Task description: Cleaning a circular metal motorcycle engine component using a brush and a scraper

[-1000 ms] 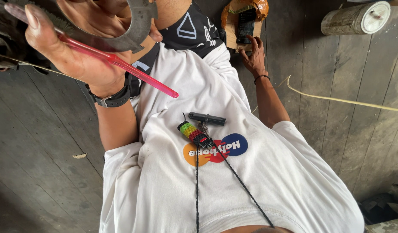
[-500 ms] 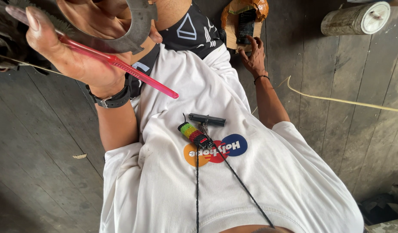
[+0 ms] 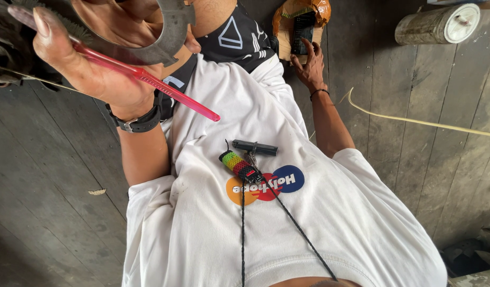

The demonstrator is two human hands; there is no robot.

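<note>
Nothing has shifted since the earlier frames: both hands and everything about them sit where they were. The pink comb (image 3: 149, 79), a long slim strip of translucent plastic with fine teeth and a tapered tail, is held at the far left of the scene; the left hand (image 3: 91, 74) has its fingers closed around it, thumb raised, with the tail slanting down to the right over the white shirt (image 3: 213, 223). Just beyond that hand a curved grey metal piece (image 3: 168, 34) with a notched edge arcs across the top of the view. A black watch (image 3: 138, 122) with a metal buckle wraps the left wrist.

The right hand (image 3: 309, 66) reaches to the far side, fingers spread open and resting on a dark ridged block (image 3: 303, 29) that lies in an orange wrapper on a pale board; a thin dark band circles that wrist.

On the soft cotton shirt a round-cornered printed badge in orange, red and blue sits mid-chest. Over it hangs a small cylinder (image 3: 237, 162) wrapped in woven green, yellow, red and black thread, on a black braided cord (image 3: 243, 228), beside a short black bar.

The floor (image 3: 53, 202) is worn grey planks. A dusty cylindrical can (image 3: 436, 24) with a white lid lies far right, and a pale thin strip (image 3: 415, 121) curves across the boards
</note>
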